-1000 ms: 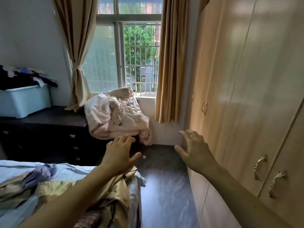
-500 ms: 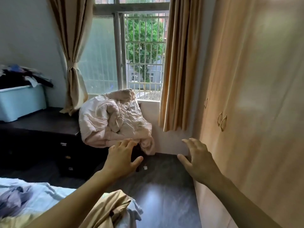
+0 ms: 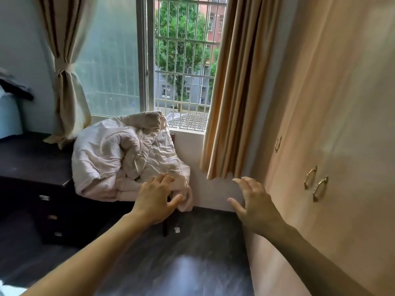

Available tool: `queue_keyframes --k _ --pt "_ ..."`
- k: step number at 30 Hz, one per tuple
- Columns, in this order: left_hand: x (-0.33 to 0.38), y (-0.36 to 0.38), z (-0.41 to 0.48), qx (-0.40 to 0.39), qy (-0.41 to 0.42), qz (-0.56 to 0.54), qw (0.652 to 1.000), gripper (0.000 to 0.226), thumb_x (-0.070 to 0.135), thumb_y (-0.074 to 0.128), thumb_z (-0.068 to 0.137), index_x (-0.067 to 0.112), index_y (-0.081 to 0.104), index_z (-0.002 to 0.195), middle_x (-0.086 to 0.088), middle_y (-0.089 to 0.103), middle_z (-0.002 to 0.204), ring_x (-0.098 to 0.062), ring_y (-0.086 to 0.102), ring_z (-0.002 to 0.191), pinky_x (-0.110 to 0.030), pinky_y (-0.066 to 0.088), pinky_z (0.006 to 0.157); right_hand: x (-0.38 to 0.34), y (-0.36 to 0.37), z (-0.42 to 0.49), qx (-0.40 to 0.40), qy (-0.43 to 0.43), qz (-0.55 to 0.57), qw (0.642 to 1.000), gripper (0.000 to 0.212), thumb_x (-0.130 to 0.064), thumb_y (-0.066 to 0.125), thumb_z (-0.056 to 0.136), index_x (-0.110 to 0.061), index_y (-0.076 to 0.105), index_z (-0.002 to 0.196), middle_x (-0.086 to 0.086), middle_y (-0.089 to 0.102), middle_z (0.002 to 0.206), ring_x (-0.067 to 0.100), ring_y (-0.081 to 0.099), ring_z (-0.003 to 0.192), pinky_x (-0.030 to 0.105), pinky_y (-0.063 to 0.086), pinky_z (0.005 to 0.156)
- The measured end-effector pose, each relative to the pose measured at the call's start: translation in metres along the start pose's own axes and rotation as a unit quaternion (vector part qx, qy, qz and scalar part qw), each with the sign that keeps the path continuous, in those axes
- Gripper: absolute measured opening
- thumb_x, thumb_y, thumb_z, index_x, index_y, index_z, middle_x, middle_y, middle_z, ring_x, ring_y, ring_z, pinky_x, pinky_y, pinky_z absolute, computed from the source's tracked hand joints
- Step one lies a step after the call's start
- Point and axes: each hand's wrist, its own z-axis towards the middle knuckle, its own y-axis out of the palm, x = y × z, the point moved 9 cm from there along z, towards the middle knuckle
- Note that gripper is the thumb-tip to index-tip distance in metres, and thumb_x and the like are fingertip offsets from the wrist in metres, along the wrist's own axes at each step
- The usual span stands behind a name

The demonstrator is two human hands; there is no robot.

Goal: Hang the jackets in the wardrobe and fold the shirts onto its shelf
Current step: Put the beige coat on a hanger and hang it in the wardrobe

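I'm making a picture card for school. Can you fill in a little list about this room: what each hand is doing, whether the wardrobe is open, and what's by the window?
left hand: open, fingers spread, holding nothing
right hand: open, fingers spread, close to the wardrobe, holding nothing
wardrobe: doors closed, with metal handles
by the window: crumpled pale quilt piled beside a dark dresser
curtain: tan, hanging between window and wardrobe
floor: dark and shiny
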Motion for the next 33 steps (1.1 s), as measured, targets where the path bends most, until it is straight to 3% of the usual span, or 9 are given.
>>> queue_keyframes --k 7,11,18,25,33 --pt "-0.027 0.044 0.074 -0.014 -0.032 0.016 0.999 0.073 0.068 0.042 0.080 0.022 0.050 0.136 0.004 0.046 0.144 -0.021 0.044 0.132 -0.042 0.038 0.103 0.027 0.048 0.105 -0.003 -0.034 0.026 0.999 0.061 -0.051 0.055 0.092 -0.032 0.034 0.145 -0.005 0.036 0.150 0.015 0.030 0.140 0.040 0.036 0.113" --pt "-0.033 0.063 0.123 -0.009 -0.051 0.045 0.998 0.062 0.057 0.057 0.087 0.022 0.049 0.136 0.001 0.047 0.143 -0.021 0.043 0.132 -0.041 0.037 0.105 0.047 0.073 0.165 -0.004 -0.063 0.036 0.997 0.062 -0.051 0.055 0.091 -0.031 0.033 0.146 -0.003 0.035 0.150 0.016 0.029 0.141 0.042 0.035 0.113" --pt "-0.034 0.067 0.211 0.024 -0.100 0.077 0.992 0.062 0.058 0.058 0.086 0.024 0.048 0.136 0.003 0.047 0.142 -0.020 0.044 0.130 -0.040 0.040 0.104 0.071 0.088 0.277 -0.011 -0.121 0.076 0.990 0.060 -0.050 0.060 0.088 -0.031 0.038 0.141 -0.005 0.042 0.142 0.017 0.038 0.134 0.040 0.041 0.108" --pt "-0.065 0.075 0.250 0.035 -0.151 0.095 0.983 0.061 0.056 0.059 0.087 0.021 0.049 0.136 0.003 0.048 0.142 -0.021 0.042 0.133 -0.043 0.037 0.105 0.056 0.126 0.352 -0.056 -0.178 0.107 0.977 0.058 -0.048 0.056 0.091 -0.026 0.039 0.142 0.000 0.039 0.146 0.021 0.036 0.135 0.041 0.036 0.112" --pt "-0.165 0.095 0.286 0.045 -0.225 0.089 0.969 0.064 0.059 0.058 0.083 0.024 0.047 0.136 0.007 0.048 0.139 -0.017 0.041 0.133 -0.040 0.035 0.108 -0.001 0.197 0.438 -0.089 -0.243 0.100 0.961 0.060 -0.050 0.055 0.091 -0.028 0.037 0.143 0.001 0.038 0.147 0.021 0.035 0.135 0.042 0.038 0.108"
